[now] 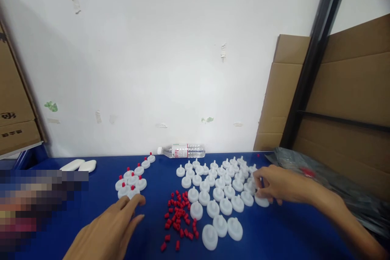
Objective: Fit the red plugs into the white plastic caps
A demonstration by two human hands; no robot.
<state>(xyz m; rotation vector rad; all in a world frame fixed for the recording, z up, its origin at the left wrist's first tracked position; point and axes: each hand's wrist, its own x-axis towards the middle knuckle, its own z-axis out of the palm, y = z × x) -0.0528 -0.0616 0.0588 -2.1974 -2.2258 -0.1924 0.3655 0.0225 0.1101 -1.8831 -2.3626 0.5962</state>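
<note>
My left hand (pixel 106 225) is at the lower left, thumb and fingers apart, with nothing visible in it. Just beyond its fingertips stands a group of white spouted lids (pixel 133 179) with red caps on their spouts. At the right, my right hand (pixel 272 185) has its thumb and fingers curled about a white spouted lid (pixel 262 200) at the edge of a larger group; its fingers hide part of that lid. Several uncapped white spouted lids (pixel 226 206) fill the area left of this hand. Loose red caps (pixel 178 214) lie scattered between the two groups.
A clear plastic bottle (pixel 181 151) lies on the blue table (pixel 152 227) against the wall. Two white oval pieces (pixel 87 166) rest at the back left. Grey plastic sheeting (pixel 323 178) and cardboard (pixel 350 89) border the right side. A cardboard box (pixel 15 97) stands at left.
</note>
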